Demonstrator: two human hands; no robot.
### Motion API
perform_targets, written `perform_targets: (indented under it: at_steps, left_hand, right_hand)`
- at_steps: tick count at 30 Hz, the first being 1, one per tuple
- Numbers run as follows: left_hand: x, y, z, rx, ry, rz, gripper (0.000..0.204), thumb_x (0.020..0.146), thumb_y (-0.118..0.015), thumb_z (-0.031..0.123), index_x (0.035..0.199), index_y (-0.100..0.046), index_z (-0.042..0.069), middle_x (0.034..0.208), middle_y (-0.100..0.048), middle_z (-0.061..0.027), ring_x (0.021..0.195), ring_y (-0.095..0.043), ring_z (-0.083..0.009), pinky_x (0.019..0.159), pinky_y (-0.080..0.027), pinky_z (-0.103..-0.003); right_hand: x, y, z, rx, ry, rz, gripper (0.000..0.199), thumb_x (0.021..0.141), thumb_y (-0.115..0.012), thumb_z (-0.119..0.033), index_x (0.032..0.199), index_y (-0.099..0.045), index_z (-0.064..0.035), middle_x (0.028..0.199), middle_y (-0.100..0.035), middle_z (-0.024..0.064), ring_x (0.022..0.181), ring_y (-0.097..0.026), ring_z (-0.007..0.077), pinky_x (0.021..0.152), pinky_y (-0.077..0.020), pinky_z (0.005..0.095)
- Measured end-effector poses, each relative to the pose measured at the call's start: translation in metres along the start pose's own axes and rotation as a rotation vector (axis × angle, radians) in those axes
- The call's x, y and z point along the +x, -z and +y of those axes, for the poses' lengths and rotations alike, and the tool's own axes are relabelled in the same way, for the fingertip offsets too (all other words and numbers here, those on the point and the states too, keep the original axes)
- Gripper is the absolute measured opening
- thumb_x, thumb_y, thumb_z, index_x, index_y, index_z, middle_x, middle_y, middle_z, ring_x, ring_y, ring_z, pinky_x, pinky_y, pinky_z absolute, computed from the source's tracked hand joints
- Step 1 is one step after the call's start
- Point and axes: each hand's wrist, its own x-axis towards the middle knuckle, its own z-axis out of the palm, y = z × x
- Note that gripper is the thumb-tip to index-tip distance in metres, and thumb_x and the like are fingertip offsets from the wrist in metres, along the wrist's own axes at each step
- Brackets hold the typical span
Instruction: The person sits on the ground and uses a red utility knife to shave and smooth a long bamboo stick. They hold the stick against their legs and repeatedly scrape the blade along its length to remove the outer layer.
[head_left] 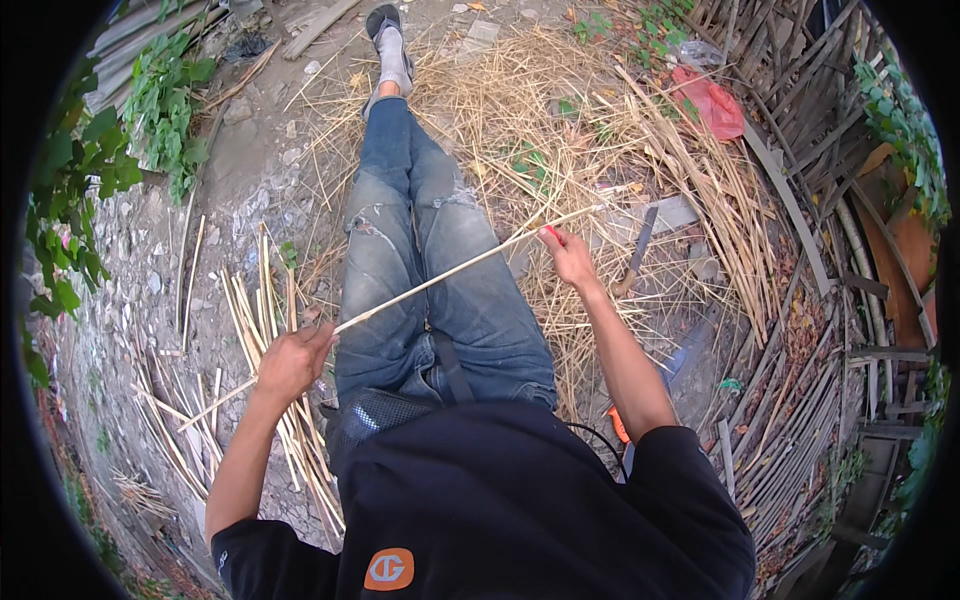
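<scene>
A long thin bamboo stick [430, 283] slants across my thighs, its left end low and its right end higher. My left hand [292, 362] is closed around it beside my left hip, with a length poking out behind. Above the right knee, my right hand [570, 258] pinches the stick near its far end. Something small and red [550, 234] shows at those fingertips; its kind is too small to tell. My jeans-clad legs [410, 210] stretch out ahead, under the stick.
Split bamboo sticks [300, 450] lie in a pile at left. Straw-like shavings [510, 90] cover the ground ahead. On the right are a knife [638, 252], a saw blade [690, 350], a red plastic bag [708, 102], a bundle of bamboo strips [715, 190] and a stick fence [800, 120].
</scene>
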Motion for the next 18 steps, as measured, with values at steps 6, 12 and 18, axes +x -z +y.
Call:
perform_targets:
  at_steps: [6, 12, 18]
  left_hand:
    - [-0.05, 0.027, -0.02, 0.145, 0.006, 0.011, 0.019, 0.095, -0.073, 0.018, 0.111, -0.072, 0.008, 0.077, -0.064, -0.0114, 0.065, -0.067, -0.0353, 0.057, -0.054, -0.049]
    - [-0.054, 0.018, -0.037, 0.134, 0.019, 0.002, 0.017, 0.097, -0.071, 0.018, 0.111, -0.073, 0.009, 0.075, -0.062, -0.011, 0.064, -0.066, -0.0355, 0.057, -0.053, -0.05]
    - [-0.055, 0.014, -0.041, 0.07, 0.054, 0.019, 0.02, 0.095, -0.072, 0.016, 0.113, -0.074, 0.007, 0.075, -0.062, -0.0125, 0.063, -0.065, -0.0371, 0.057, -0.052, -0.05]
  right_hand:
    - [0.026, 0.024, 0.055, 0.025, 0.027, 0.178, 0.06, 0.097, -0.062, -0.059, 0.105, -0.077, -0.0017, 0.073, -0.064, 0.0134, 0.072, -0.059, 0.0251, 0.077, -0.048, 0.0423]
    - [0.022, 0.017, 0.024, -0.064, -0.017, 0.327, 0.051, 0.094, -0.068, -0.055, 0.105, -0.079, -0.0056, 0.082, -0.073, 0.0182, 0.081, -0.069, 0.0329, 0.082, -0.0505, 0.0448]
    - [0.003, 0.03, -0.001, -0.257, 0.008, 0.395, 0.049, 0.094, -0.067, -0.056, 0.11, -0.074, -0.011, 0.088, -0.074, 0.0219, 0.092, -0.071, 0.0412, 0.084, -0.0523, 0.0514]
